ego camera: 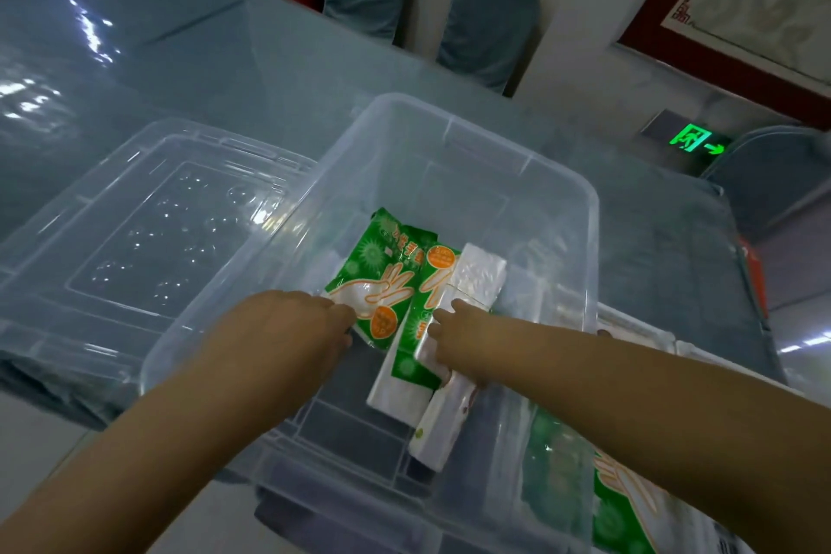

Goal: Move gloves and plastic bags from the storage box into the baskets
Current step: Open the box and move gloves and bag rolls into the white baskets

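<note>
A clear plastic storage box [580, 211] stands in front of me on the grey-blue table. Inside lie two green glove packs: one [382, 270] on the left, another [420, 328] beside it. A white pack of plastic bags [476, 279] lies over the second glove pack. My left hand [292, 328] reaches into the box and pinches the near edge of the left glove pack. My right hand [454, 342] grips the white plastic bag pack around its middle. Another green glove pack [625, 508] shows at the lower right, outside the box and under my right forearm.
The clear box lid [148, 211] lies flat on the table to the left of the box. A white basket rim [638, 328] shows just right of the box. Grey-covered chairs [490, 23] stand along the table's far side.
</note>
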### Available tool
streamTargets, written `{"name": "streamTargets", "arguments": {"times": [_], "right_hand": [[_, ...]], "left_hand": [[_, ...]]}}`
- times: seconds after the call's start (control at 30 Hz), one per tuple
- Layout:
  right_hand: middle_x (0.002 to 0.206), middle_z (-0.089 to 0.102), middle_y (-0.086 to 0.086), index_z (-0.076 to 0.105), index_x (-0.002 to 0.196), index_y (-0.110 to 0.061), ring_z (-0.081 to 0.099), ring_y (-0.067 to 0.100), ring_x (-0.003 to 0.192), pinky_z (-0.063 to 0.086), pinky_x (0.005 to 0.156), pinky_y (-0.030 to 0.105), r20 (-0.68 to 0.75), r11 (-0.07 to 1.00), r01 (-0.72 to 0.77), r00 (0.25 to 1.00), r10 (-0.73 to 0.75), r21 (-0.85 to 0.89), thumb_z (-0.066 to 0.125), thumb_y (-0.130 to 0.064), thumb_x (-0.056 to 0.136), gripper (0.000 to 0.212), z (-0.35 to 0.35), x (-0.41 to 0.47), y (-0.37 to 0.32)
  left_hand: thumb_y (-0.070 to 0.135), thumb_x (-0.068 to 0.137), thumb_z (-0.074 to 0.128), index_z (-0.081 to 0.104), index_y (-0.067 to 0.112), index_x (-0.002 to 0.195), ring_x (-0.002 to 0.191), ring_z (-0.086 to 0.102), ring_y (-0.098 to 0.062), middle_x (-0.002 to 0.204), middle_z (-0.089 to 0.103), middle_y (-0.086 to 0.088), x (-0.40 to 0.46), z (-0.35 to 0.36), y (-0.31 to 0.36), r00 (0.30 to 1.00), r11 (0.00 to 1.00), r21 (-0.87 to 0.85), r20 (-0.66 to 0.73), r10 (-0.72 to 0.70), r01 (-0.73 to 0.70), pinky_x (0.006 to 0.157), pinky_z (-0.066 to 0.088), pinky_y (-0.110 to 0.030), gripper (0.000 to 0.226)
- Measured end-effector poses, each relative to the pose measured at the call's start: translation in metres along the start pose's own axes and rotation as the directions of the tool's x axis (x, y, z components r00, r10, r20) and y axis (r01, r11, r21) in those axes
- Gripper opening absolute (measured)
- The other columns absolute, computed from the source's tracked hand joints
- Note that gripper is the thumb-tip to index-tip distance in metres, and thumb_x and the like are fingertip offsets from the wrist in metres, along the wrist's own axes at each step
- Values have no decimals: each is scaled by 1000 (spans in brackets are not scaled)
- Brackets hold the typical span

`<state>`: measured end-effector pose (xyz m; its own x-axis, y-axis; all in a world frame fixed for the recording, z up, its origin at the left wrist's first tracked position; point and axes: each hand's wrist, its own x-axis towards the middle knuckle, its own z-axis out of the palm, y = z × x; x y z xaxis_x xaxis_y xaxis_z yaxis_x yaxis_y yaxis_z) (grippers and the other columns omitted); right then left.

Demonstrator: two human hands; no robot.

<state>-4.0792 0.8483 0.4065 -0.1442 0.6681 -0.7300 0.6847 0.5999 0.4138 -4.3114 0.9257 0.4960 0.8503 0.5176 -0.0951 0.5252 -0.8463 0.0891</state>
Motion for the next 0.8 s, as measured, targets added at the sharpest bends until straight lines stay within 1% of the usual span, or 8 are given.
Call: {"name": "streamTargets", "arguments": {"times": [0.1,0.17,0.3,0.4,0.53,0.6,0.7,0.8], "right_hand": [[125,56,4,59,120,-24,47,27,117,36,97,43,56,999,-26,998,28,-22,74,-33,74,49,-11,-9,10],[117,60,3,57,119,-22,55,24,107,40,91,40,61,994,-92,994,89,53,73,-32,75,48,-23,-21,18],[115,58,4,54,117,-21,54,26,105,40,87,39,-175,931,-236,941,290,277,67,-34,78,43,-47,-65,34],[109,58,4,55,114,-22,54,26,98,38,80,36,-384,863,-320,795,469,391,61,-38,77,41,-56,-104,42],[99,64,6,63,108,-19,58,29,88,43,79,41,-543,732,-393,495,678,556,69,-38,67,45,-48,-161,41],[98,65,7,64,107,-17,59,30,88,43,78,41,-551,655,-402,355,755,639,71,-37,66,46,-33,-186,39],[100,66,8,64,108,-15,59,28,89,43,80,42,-485,532,-398,221,846,747,76,-39,66,50,3,-219,35],[99,65,9,63,107,-14,57,29,90,44,81,43,-381,411,-394,154,911,822,80,-37,63,52,51,-245,28]], "left_hand": [[41,94,33,50,29,119,95,61,-20,111,64,4,1,0,0,1000,1000,0,-8,5,-5,75,49,-31,33],[41,95,33,52,29,117,93,61,-18,110,64,5,0,-2,2,1000,1000,8,-7,8,-8,71,46,-29,31],[42,95,31,51,31,116,92,60,-15,108,64,8,-1,-7,7,1000,998,65,-22,4,-3,68,43,-27,31],[42,93,33,52,30,117,97,61,-17,111,64,8,-3,-13,11,997,992,126,-74,36,-26,79,48,-29,33],[46,91,36,52,33,119,93,62,-12,108,66,11,0,-33,32,991,986,162,-123,49,-29,75,47,-27,34],[48,90,35,52,35,117,93,62,-13,106,66,10,3,-44,50,980,986,160,-185,69,-40,74,47,-27,34],[45,89,41,56,34,114,91,64,-20,104,69,7,9,-57,87,955,990,117,-278,108,-78,71,49,-30,31],[26,72,73,72,21,86,57,66,-31,70,73,-4,16,-63,131,910,978,97,-360,207,-184,48,50,-34,15]]}}
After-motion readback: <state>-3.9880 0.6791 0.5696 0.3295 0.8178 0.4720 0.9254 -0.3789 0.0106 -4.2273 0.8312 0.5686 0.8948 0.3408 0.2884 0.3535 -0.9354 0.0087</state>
